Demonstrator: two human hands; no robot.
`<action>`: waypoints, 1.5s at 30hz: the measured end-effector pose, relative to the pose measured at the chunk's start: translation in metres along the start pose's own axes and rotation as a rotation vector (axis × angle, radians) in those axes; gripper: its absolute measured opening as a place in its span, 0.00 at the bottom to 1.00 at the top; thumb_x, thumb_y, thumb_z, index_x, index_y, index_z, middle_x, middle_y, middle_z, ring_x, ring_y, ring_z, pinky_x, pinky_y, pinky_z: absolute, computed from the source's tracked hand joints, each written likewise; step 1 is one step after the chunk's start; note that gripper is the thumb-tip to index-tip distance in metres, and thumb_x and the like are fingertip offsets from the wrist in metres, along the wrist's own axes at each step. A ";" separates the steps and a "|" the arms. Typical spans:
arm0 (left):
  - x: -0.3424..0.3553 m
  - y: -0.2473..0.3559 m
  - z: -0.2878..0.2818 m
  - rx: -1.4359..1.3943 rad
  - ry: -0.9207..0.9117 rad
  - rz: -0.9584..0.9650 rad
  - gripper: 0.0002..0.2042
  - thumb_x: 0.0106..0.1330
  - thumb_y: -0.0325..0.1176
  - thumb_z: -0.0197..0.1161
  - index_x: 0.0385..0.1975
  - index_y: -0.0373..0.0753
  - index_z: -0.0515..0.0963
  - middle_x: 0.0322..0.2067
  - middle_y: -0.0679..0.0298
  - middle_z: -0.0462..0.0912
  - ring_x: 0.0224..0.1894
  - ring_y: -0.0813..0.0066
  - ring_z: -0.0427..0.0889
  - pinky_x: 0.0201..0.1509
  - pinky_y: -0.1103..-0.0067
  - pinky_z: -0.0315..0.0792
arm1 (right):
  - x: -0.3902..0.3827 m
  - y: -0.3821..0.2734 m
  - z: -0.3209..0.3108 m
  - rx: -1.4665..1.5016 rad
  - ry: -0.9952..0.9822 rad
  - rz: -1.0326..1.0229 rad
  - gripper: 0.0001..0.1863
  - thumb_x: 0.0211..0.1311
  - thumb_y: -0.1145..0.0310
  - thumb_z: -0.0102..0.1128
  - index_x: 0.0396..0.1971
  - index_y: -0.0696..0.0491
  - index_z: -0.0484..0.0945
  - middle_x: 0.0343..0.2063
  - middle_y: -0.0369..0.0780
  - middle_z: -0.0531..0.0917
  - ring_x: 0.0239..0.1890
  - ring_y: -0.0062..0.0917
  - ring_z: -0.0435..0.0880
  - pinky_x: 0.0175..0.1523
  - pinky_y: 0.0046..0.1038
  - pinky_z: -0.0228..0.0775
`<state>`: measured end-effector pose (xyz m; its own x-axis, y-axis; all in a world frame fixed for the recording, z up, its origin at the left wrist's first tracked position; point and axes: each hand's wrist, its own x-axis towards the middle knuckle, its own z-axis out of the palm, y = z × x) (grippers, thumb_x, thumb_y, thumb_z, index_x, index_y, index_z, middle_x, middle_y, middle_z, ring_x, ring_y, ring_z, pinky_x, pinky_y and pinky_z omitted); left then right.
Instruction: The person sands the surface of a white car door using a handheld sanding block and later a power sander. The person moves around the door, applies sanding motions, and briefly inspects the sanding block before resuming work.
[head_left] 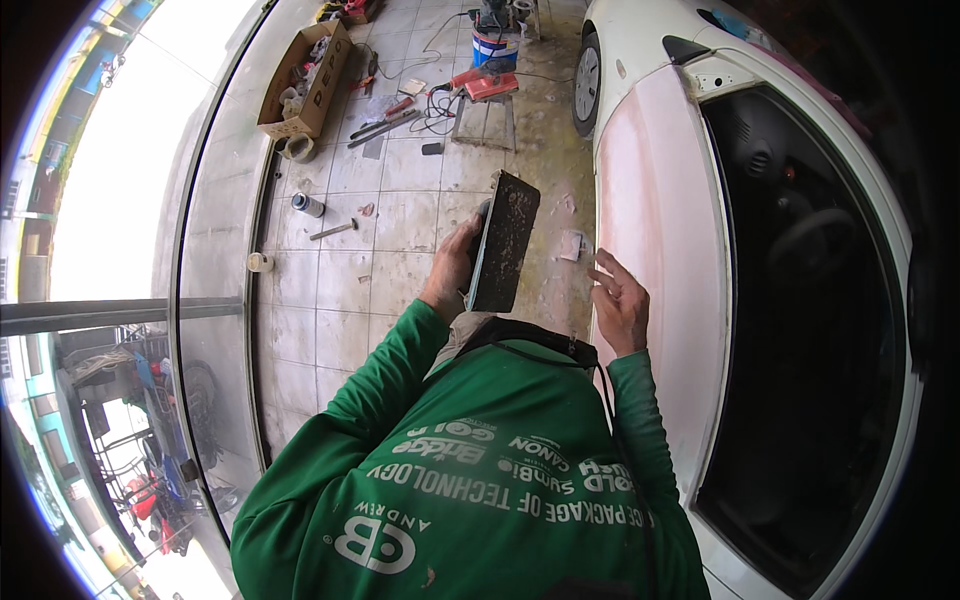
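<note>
My left hand point(455, 262) is closed around the back of a flat, rectangular sanding block point(508, 245). The block stands on its long edge in the air, its dark face marked with pale specks and turned toward the car. At the car's side, my right hand point(621, 303) is empty, with fingers apart and loosely bent. It is nearest to the door panel point(665, 230), which has a dull whitish and pink coating; whether a finger touches it I cannot tell.
Left of me lie a hammer point(334, 230) and a dark can point(308, 205) on the tiled floor. Ahead are a cardboard box point(315, 80) of odds and ends, a red power tool point(488, 84) with cords on a low stool point(484, 125), and a blue bucket point(494, 48). A glass partition point(215, 180) stands left.
</note>
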<state>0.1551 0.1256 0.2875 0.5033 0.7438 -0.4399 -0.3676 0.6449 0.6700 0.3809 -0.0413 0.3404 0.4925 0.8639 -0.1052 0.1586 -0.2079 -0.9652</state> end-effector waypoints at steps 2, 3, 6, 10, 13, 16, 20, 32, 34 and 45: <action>-0.006 0.014 -0.012 0.189 -0.009 0.066 0.22 0.77 0.47 0.56 0.59 0.36 0.76 0.44 0.64 0.85 0.40 0.76 0.85 0.41 0.75 0.79 | -0.025 0.031 -0.035 -0.022 0.017 0.132 0.14 0.71 0.72 0.49 0.40 0.64 0.82 0.32 0.43 0.88 0.36 0.30 0.91 0.44 0.29 0.82; 0.010 0.015 -0.063 0.681 0.121 0.100 0.22 0.75 0.47 0.58 0.57 0.35 0.77 0.42 0.58 0.87 0.39 0.65 0.87 0.40 0.70 0.80 | -0.035 0.039 -0.042 -0.038 -0.002 0.165 0.14 0.73 0.70 0.47 0.36 0.63 0.81 0.31 0.43 0.88 0.33 0.26 0.89 0.42 0.29 0.82; 0.001 0.001 -0.171 1.322 0.661 0.556 0.22 0.71 0.49 0.63 0.50 0.34 0.79 0.41 0.44 0.86 0.45 0.44 0.85 0.47 0.62 0.78 | -0.066 0.063 -0.063 -0.109 0.010 0.247 0.13 0.71 0.67 0.60 0.31 0.61 0.82 0.30 0.41 0.88 0.29 0.23 0.86 0.40 0.26 0.80; -0.054 -0.017 -0.233 1.347 0.866 0.298 0.25 0.69 0.51 0.64 0.52 0.34 0.79 0.43 0.47 0.87 0.45 0.45 0.85 0.52 0.62 0.77 | -0.093 0.058 -0.112 -0.335 0.103 0.262 0.11 0.64 0.68 0.72 0.34 0.61 0.83 0.35 0.41 0.89 0.38 0.22 0.87 0.50 0.24 0.79; -0.082 -0.038 -0.257 1.310 0.955 0.310 0.25 0.70 0.51 0.63 0.53 0.32 0.78 0.40 0.50 0.87 0.41 0.50 0.85 0.49 0.63 0.77 | -0.085 0.049 -0.142 -0.235 0.250 0.121 0.16 0.68 0.65 0.69 0.49 0.59 0.81 0.48 0.45 0.86 0.49 0.28 0.86 0.55 0.30 0.79; -0.087 -0.055 -0.254 0.667 1.002 0.157 0.24 0.72 0.50 0.61 0.49 0.31 0.78 0.34 0.54 0.84 0.37 0.58 0.84 0.43 0.65 0.78 | -0.062 0.006 -0.162 -0.335 0.336 -0.014 0.20 0.70 0.64 0.66 0.58 0.55 0.79 0.53 0.44 0.85 0.53 0.30 0.85 0.58 0.32 0.78; -0.046 -0.070 -0.252 1.188 0.872 0.261 0.23 0.75 0.50 0.58 0.47 0.32 0.79 0.29 0.56 0.81 0.33 0.65 0.83 0.35 0.68 0.75 | 0.000 -0.033 -0.207 -0.488 0.332 0.107 0.22 0.73 0.66 0.61 0.64 0.52 0.75 0.62 0.40 0.80 0.62 0.28 0.79 0.65 0.35 0.75; 0.223 -0.178 0.046 0.710 0.113 -0.092 0.24 0.72 0.49 0.60 0.57 0.33 0.73 0.41 0.49 0.83 0.37 0.61 0.84 0.44 0.67 0.77 | 0.356 -0.003 -0.243 -0.876 0.217 0.313 0.54 0.66 0.25 0.45 0.75 0.58 0.57 0.73 0.53 0.63 0.74 0.43 0.64 0.77 0.38 0.52; 0.279 -0.182 0.095 0.511 0.099 -0.125 0.24 0.73 0.48 0.60 0.58 0.35 0.72 0.37 0.54 0.83 0.29 0.68 0.81 0.35 0.71 0.76 | 0.403 0.024 -0.246 -0.888 0.172 0.353 0.52 0.68 0.27 0.44 0.73 0.61 0.59 0.71 0.56 0.65 0.72 0.47 0.66 0.74 0.39 0.56; 0.425 -0.225 0.208 0.270 0.190 -0.158 0.23 0.75 0.47 0.58 0.62 0.37 0.72 0.45 0.57 0.82 0.47 0.69 0.79 0.55 0.75 0.72 | 0.408 0.042 -0.213 -0.796 0.339 0.547 0.41 0.75 0.43 0.51 0.73 0.62 0.59 0.68 0.58 0.66 0.69 0.45 0.68 0.71 0.40 0.60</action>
<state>0.6144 0.2598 0.0743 0.3739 0.6742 -0.6369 -0.0643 0.7039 0.7073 0.7710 0.2049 0.3078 0.8646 0.4098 -0.2909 0.3011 -0.8859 -0.3530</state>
